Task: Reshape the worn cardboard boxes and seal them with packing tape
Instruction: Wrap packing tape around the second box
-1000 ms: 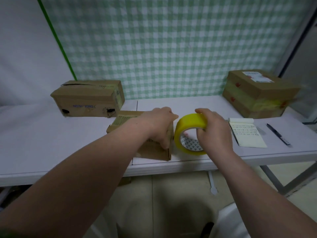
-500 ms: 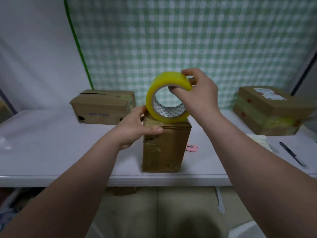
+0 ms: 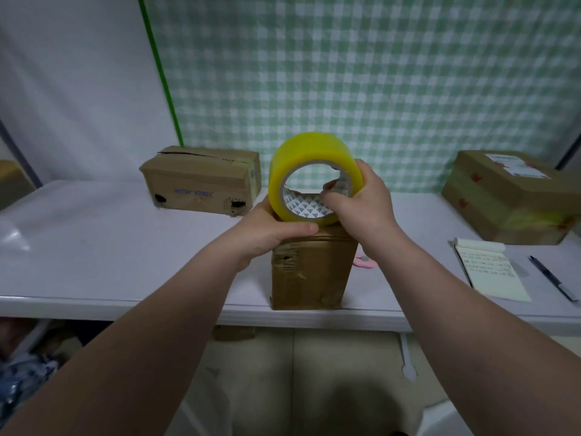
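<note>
Fingers point(image 3: 330, 187) of the right hand point(image 3: 364, 209) hook through the yellow tape roll point(image 3: 298, 155); the left hand point(image 3: 267, 229) clasps the upended cardboard box point(image 3: 311, 273). Tugging tape could tip it; the free end seems hidden.

Two bare forearms reach forward, meeting at centre. The left hand point(image 3: 267, 234) clasps the top of the upright box point(image 3: 311, 272), thumb flat along its front edge. The right hand point(image 3: 361, 206) grips the tape roll point(image 3: 309, 152), fingertips point(image 3: 328, 185) hooked inside its core.
</note>
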The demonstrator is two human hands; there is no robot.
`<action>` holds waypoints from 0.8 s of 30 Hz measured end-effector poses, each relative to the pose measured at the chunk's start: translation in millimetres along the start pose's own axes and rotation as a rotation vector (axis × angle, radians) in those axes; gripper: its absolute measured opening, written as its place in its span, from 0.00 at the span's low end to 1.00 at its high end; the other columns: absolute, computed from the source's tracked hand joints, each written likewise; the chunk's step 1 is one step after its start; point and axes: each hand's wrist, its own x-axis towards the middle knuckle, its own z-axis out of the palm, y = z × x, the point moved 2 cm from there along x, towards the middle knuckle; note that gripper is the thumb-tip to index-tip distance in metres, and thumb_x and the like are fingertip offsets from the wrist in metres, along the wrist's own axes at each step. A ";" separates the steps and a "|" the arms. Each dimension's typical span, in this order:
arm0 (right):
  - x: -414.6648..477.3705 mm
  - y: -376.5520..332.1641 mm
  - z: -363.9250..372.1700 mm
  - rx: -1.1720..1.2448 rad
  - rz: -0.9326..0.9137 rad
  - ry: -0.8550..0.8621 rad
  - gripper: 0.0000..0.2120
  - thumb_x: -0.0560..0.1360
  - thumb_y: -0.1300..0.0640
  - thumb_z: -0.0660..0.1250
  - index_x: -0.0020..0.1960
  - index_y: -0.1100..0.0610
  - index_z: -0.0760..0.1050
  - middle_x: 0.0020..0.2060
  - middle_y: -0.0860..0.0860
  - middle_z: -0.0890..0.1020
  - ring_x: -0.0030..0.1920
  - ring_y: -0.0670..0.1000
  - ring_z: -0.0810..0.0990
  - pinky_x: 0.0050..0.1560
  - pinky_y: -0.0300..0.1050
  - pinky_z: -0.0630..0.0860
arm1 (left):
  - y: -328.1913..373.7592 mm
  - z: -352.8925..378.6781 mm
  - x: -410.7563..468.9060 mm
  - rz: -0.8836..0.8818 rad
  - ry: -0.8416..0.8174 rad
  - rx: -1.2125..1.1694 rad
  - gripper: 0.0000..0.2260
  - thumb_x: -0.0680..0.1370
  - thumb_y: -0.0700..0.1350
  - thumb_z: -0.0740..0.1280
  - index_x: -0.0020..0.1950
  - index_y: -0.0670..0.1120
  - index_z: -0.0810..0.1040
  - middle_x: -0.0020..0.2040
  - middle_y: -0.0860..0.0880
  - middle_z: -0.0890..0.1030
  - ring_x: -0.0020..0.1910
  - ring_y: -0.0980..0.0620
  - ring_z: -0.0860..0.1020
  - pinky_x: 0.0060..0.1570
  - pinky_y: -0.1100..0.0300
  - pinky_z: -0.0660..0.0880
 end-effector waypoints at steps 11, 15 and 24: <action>27.2 -4.9 -54.6 -0.127 -0.043 0.145 0.13 0.72 0.65 0.65 0.48 0.47 0.76 0.43 0.51 0.80 0.47 0.55 0.79 0.47 0.50 0.76 | 0.9 -2.5 -0.9 -0.037 -0.039 0.113 0.28 0.66 0.55 0.77 0.62 0.61 0.67 0.60 0.53 0.73 0.58 0.53 0.75 0.59 0.56 0.73; 30.0 6.6 -82.7 -0.135 -0.048 0.166 0.18 0.74 0.68 0.64 0.53 0.45 0.75 0.45 0.53 0.79 0.45 0.53 0.79 0.41 0.44 0.74 | 1.4 -0.9 -0.6 -0.036 -0.039 0.094 0.26 0.70 0.50 0.74 0.65 0.58 0.67 0.56 0.55 0.73 0.54 0.56 0.75 0.50 0.63 0.73; 22.9 35.5 -96.2 -0.387 -0.090 0.141 0.23 0.73 0.71 0.59 0.63 0.52 0.76 0.54 0.53 0.80 0.50 0.50 0.74 0.47 0.38 0.66 | 4.4 -0.6 -3.0 -0.057 -0.015 0.123 0.26 0.70 0.51 0.74 0.64 0.59 0.68 0.56 0.55 0.72 0.55 0.55 0.74 0.51 0.62 0.72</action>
